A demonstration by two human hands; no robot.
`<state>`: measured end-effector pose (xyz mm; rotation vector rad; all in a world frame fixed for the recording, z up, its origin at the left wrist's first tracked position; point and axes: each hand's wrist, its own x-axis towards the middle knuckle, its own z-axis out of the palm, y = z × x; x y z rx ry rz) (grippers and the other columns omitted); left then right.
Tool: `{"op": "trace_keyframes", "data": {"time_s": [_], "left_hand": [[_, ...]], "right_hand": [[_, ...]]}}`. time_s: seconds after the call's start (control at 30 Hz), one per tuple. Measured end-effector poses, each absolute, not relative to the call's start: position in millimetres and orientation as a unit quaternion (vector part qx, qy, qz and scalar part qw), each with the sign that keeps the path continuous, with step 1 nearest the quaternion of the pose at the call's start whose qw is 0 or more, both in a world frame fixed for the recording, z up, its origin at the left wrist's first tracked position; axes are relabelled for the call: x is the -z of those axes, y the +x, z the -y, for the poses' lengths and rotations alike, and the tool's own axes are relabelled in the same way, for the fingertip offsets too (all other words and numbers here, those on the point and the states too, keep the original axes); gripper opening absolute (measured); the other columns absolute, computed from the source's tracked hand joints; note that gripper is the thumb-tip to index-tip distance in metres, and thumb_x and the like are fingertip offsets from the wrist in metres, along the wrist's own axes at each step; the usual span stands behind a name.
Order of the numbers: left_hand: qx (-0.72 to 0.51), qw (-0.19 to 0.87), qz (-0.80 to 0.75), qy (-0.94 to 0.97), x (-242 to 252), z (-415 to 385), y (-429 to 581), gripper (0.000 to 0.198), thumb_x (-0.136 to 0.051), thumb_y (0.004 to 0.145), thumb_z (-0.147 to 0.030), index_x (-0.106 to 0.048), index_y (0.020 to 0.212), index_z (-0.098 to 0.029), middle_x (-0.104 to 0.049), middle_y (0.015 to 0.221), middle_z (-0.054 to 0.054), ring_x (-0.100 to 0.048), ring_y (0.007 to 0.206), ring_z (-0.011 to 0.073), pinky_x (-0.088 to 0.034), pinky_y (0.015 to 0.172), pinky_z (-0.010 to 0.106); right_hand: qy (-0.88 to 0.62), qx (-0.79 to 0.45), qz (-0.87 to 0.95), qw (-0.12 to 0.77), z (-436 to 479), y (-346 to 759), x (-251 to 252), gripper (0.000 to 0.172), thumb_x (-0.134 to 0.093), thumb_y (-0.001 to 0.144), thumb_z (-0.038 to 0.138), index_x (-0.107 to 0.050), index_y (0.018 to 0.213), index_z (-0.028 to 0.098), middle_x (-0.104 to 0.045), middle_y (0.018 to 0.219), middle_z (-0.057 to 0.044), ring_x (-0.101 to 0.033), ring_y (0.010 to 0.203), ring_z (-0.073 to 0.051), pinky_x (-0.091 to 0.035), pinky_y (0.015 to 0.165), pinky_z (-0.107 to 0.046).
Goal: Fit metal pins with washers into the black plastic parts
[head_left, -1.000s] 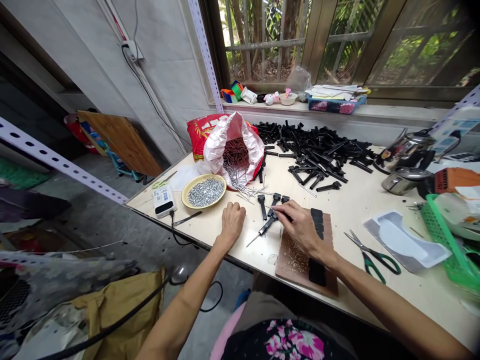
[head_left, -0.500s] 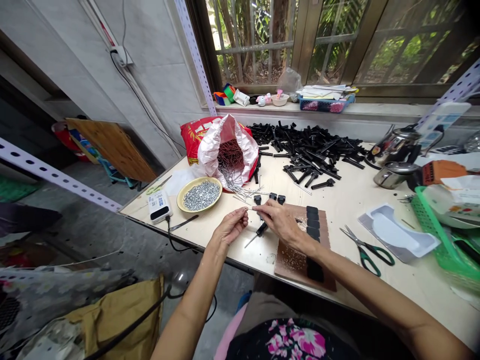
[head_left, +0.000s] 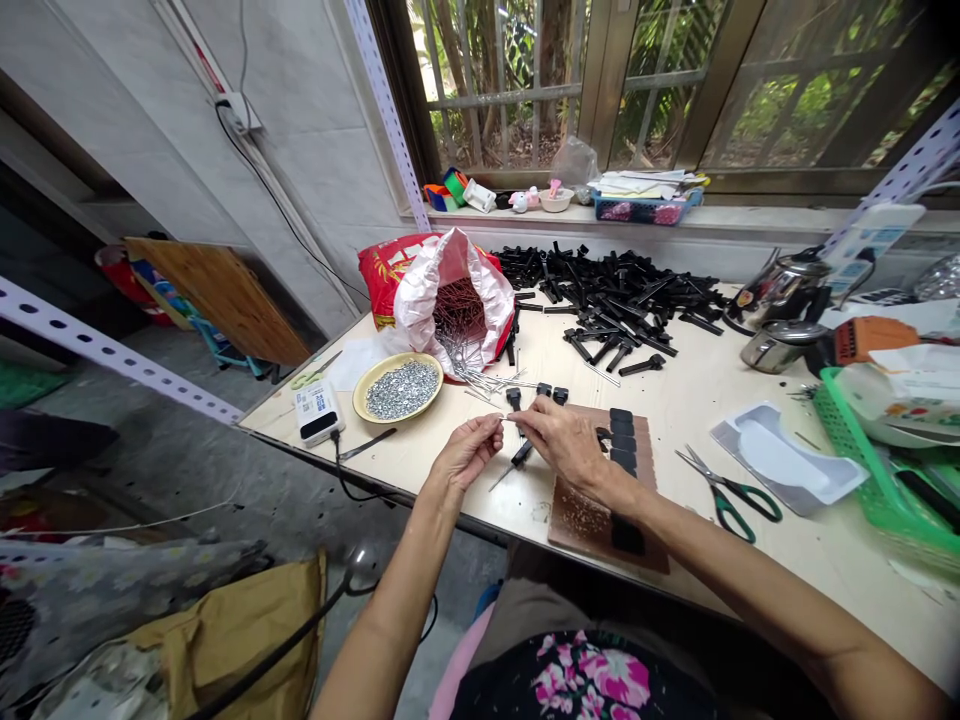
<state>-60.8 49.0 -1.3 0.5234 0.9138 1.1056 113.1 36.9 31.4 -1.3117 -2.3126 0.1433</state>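
Over the front of the table, my left hand (head_left: 472, 450) and my right hand (head_left: 564, 445) meet with their fingertips pinched close together. A short stretch of thin metal rod (head_left: 505, 418) shows between them, gripped by the right fingers. Whatever the left fingertips pinch is too small to make out. Below the hands lies a black plastic part (head_left: 520, 455) with a thin metal rod sticking out of it. More black parts (head_left: 544, 391) lie just beyond my right hand. A yellow dish (head_left: 360, 408) of small shiny metal pieces stands to the left.
Behind the dish, a red and white bag (head_left: 411, 312) spills thin metal rods. Black parts (head_left: 615, 285) are heaped by the window. Under my right forearm is a brown board (head_left: 577, 535) with black pads. Scissors (head_left: 731, 492) and a green basket (head_left: 862, 480) are at right.
My hands stay pinched together, with the fingertips slightly closer and less of the rod showing. The whole view has shifted a little.
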Motion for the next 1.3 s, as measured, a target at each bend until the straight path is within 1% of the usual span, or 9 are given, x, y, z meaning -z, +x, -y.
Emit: {"op": "trace_keyframes", "data": {"time_s": [0.27, 0.47, 0.63, 0.8, 1.0, 1.07, 1.17, 1.23, 1.3], "left_hand": [[-0.497, 0.684, -0.446, 0.293, -5.6, -46.6, -55.2, 0.030, -0.085, 0.052, -0.026, -0.066, 0.067, -0.008, -0.061, 0.058, 0.002, -0.050, 0.052, 0.0057, -0.041, 0.053, 0.019], [-0.487, 0.649, -0.476, 0.340, -7.9, -47.6, -49.8, 0.033, -0.085, 0.052, -0.033, -0.068, 0.067, -0.009, -0.062, 0.059, 0.002, -0.050, 0.053, 0.0064, -0.040, 0.055, 0.021], [-0.473, 0.646, -0.476, 0.364, -7.8, -48.5, -44.8, 0.032, -0.083, 0.054, -0.035, -0.068, 0.068, -0.010, -0.063, 0.061, 0.003, -0.049, 0.052, 0.0065, -0.039, 0.054, 0.022], [-0.467, 0.647, -0.476, 0.370, -7.1, -50.2, -40.9, 0.032, -0.083, 0.054, -0.035, -0.069, 0.068, -0.010, -0.062, 0.060, 0.002, -0.048, 0.052, 0.0069, -0.038, 0.054, 0.022], [-0.430, 0.653, -0.471, 0.408, -4.0, -50.0, -30.0, 0.028, -0.082, 0.056, -0.035, -0.069, 0.064, -0.011, -0.062, 0.060, 0.002, -0.048, 0.052, 0.0075, -0.038, 0.054, 0.022], [-0.408, 0.654, -0.475, 0.425, -3.1, -47.2, -19.9, 0.028, -0.081, 0.058, -0.035, -0.071, 0.070, -0.011, -0.063, 0.064, 0.003, -0.049, 0.054, 0.0080, -0.039, 0.055, 0.022], [-0.385, 0.641, -0.482, 0.456, -0.6, -39.7, 0.6, 0.040, -0.078, 0.063, -0.034, -0.071, 0.095, -0.012, -0.065, 0.071, 0.003, -0.050, 0.057, 0.0087, -0.042, 0.058, 0.022], [-0.378, 0.623, -0.491, 0.477, 3.1, -33.4, 15.2, 0.050, -0.075, 0.066, -0.036, -0.066, 0.109, -0.012, -0.062, 0.067, 0.001, -0.049, 0.055, 0.0092, -0.042, 0.055, 0.022], [-0.361, 0.597, -0.504, 0.508, 8.6, -27.2, 28.3, 0.053, -0.069, 0.071, -0.040, -0.063, 0.115, -0.011, -0.057, 0.061, -0.001, -0.047, 0.050, 0.0097, -0.040, 0.050, 0.023]], "right_hand": [[-0.475, 0.063, 0.846, 0.235, -33.4, 117.5, -31.5, 0.025, -0.042, 0.096, 0.026, -0.064, 0.086, 0.021, -0.061, 0.080, -0.004, -0.055, 0.072, -0.014, -0.026, 0.055, -0.027], [-0.483, 0.009, 0.841, 0.246, -32.2, 123.6, -33.1, 0.019, -0.046, 0.095, 0.028, -0.062, 0.094, 0.019, -0.064, 0.089, -0.004, -0.057, 0.072, -0.013, -0.026, 0.053, -0.026], [-0.494, 0.005, 0.835, 0.242, -33.0, 128.8, -27.1, 0.025, -0.042, 0.096, 0.030, -0.062, 0.087, 0.019, -0.063, 0.084, -0.003, -0.057, 0.069, -0.013, -0.028, 0.053, -0.026], [-0.480, -0.050, 0.836, 0.261, -31.8, 134.0, -23.8, 0.019, -0.044, 0.095, 0.028, -0.060, 0.098, 0.018, -0.061, 0.094, -0.005, -0.058, 0.075, -0.014, -0.035, 0.058, -0.024], [-0.471, -0.122, 0.826, 0.285, -29.4, 152.0, -18.8, 0.021, -0.043, 0.096, 0.028, -0.062, 0.095, 0.019, -0.057, 0.088, -0.003, -0.057, 0.075, -0.013, -0.040, 0.063, -0.023], [-0.473, -0.133, 0.820, 0.295, -27.8, 169.8, -17.4, 0.019, -0.047, 0.094, 0.029, -0.063, 0.095, 0.021, -0.056, 0.088, -0.003, -0.056, 0.076, -0.013, -0.042, 0.065, -0.023], [-0.518, -0.110, 0.799, 0.286, -27.8, 208.5, -12.5, 0.016, -0.050, 0.093, 0.029, -0.064, 0.094, 0.022, -0.058, 0.088, -0.002, -0.057, 0.078, -0.014, -0.043, 0.066, -0.024], [-0.558, -0.091, 0.782, 0.264, -33.0, 237.5, -5.7, 0.015, -0.050, 0.092, 0.030, -0.064, 0.094, 0.023, -0.059, 0.090, -0.002, -0.057, 0.079, -0.014, -0.043, 0.065, -0.025], [-0.583, -0.076, 0.772, 0.242, -44.2, 264.0, 3.4, 0.013, -0.052, 0.091, 0.030, -0.064, 0.092, 0.023, -0.060, 0.091, -0.002, -0.058, 0.080, -0.015, -0.042, 0.063, -0.025]]}}
